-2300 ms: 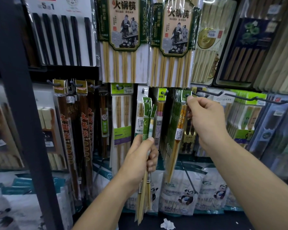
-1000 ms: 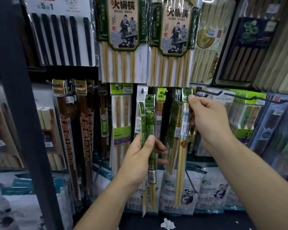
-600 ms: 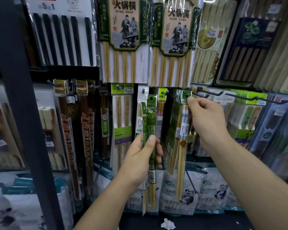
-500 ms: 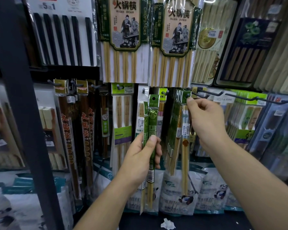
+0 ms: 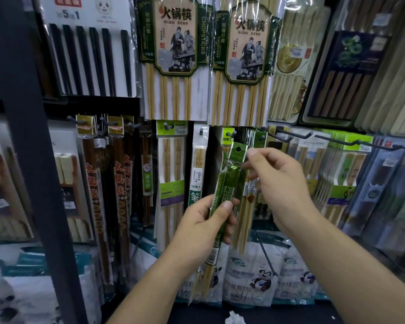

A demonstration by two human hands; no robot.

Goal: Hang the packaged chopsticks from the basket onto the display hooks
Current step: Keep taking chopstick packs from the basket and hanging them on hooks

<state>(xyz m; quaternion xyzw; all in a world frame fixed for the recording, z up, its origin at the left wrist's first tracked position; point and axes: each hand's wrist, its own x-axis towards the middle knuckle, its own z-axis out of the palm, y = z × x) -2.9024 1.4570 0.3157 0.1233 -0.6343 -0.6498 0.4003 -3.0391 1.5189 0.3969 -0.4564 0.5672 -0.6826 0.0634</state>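
My left hand (image 5: 201,230) grips a small bundle of packaged chopsticks (image 5: 222,197) in green sleeves, tilted slightly right, in front of the middle of the display. My right hand (image 5: 283,183) is just right of the bundle. Its fingertips pinch the upper edge of the front pack, below the pack's hang hole (image 5: 238,149). Behind them a display hook (image 5: 262,136) carries several green packs (image 5: 248,206) that hang straight down. The basket is not in view.
Large hot-pot chopstick packs (image 5: 175,57) hang in the row above. Long bare hook arms (image 5: 295,134) stick out to the right of my hands. A dark shelf upright (image 5: 26,136) stands at the left. Panda-print bags (image 5: 255,274) line the bottom.
My right hand left the hook, where the pack it hung stays, and came down and left to the bundle. My left hand raised and tilted the bundle toward it.
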